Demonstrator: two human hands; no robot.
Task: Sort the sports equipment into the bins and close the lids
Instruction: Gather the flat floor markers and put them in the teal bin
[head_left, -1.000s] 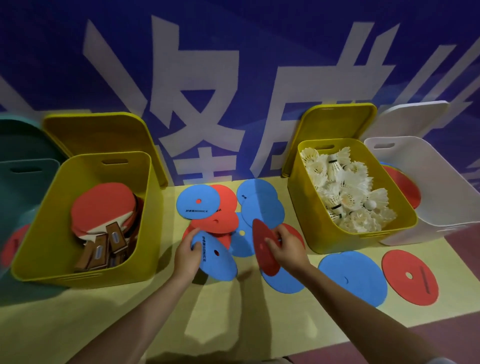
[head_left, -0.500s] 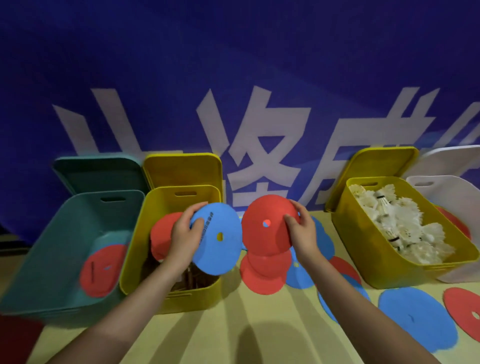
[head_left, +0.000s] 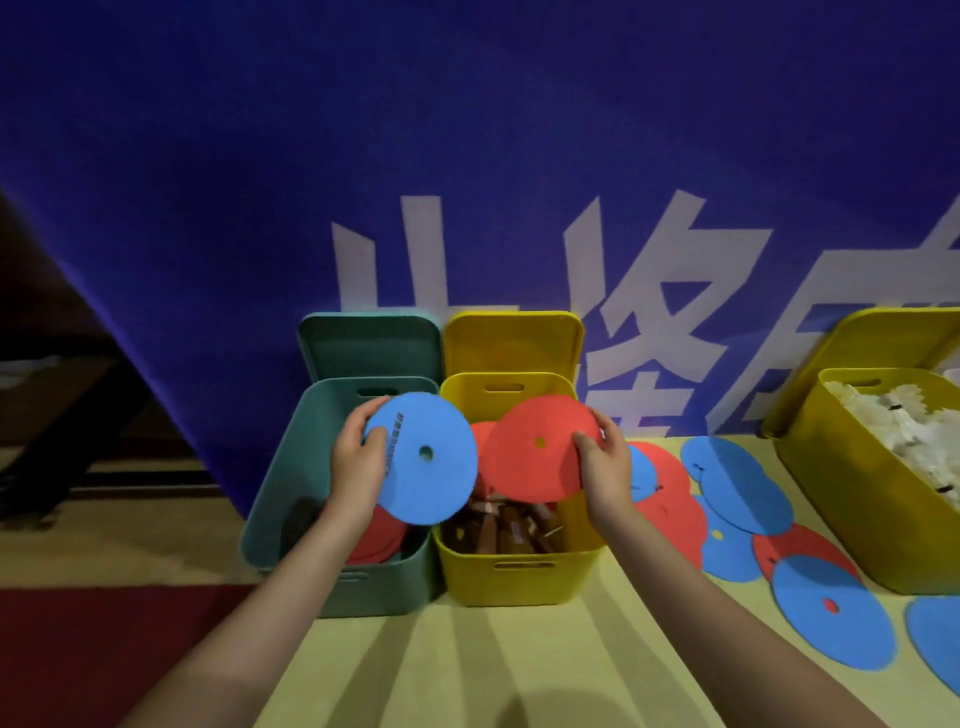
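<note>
My left hand (head_left: 357, 462) grips a blue flat disc (head_left: 428, 457) by its left edge, held over the right side of the open teal bin (head_left: 291, 467). A red disc (head_left: 379, 535) lies inside that bin. My right hand (head_left: 605, 467) holds a red flat disc (head_left: 535, 449) by its right edge above the open yellow bin (head_left: 519, 571), which contains table tennis paddles (head_left: 498, 525) with brown handles. Several more red and blue discs (head_left: 737, 483) lie on the table to the right.
A second yellow bin (head_left: 841, 499) with white shuttlecocks (head_left: 914, 426) stands at the right. The teal lid (head_left: 371, 345) and yellow lid (head_left: 511, 340) lean against the blue banner behind. The table's left edge runs just beside the teal bin, with red floor below.
Both hands lifted the discs off the table and carried them left; the blue disc now hangs over the teal bin, the red one over the yellow paddle bin. The view has swung left.
</note>
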